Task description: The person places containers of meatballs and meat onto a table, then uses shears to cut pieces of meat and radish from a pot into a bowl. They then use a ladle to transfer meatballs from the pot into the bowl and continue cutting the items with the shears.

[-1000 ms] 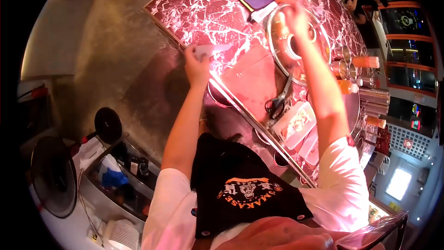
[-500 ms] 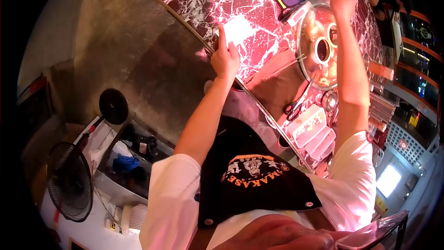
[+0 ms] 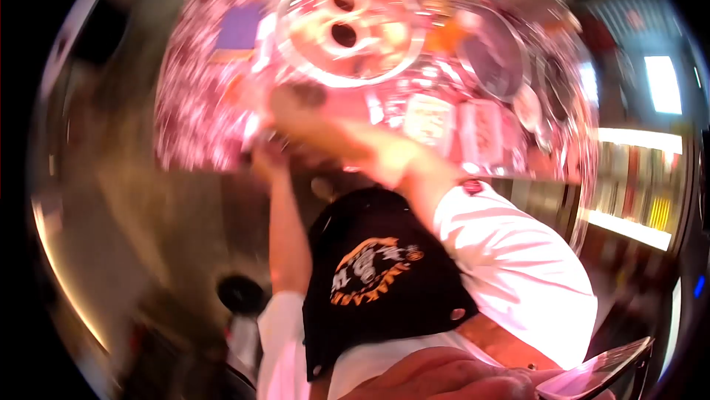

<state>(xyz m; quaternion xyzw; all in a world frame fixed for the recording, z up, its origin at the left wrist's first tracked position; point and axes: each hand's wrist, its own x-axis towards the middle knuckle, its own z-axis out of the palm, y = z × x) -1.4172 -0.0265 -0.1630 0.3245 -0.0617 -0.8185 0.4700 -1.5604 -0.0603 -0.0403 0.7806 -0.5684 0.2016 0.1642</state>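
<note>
Motion smears both hands, which are close together near the front edge of the table at the left. My left hand (image 3: 268,156) is at the edge, with a bright whitish patch just above it. My right hand (image 3: 290,108) reaches across from the right, slightly above the left one, its fingers blurred. I cannot tell what either hand holds. An orange blur (image 3: 237,92) shows just left of the right hand. Beyond them, a large round tray (image 3: 290,59) bears two round white-rimmed cups with dark contents (image 3: 344,34) and pale food around them.
A purple folded cloth (image 3: 240,28) lies left of the tray. To the right are a tray of pale pieces (image 3: 429,119), a pinkish container (image 3: 481,130) and a large dark round pan (image 3: 494,56). A lit shelf (image 3: 636,178) stands further right. A black fan (image 3: 240,294) is at lower left.
The head view has turned, so the table now lies straight across. My right hand has come from beyond the tray, where it held an orange cup marked 15, toward my left hand.
</note>
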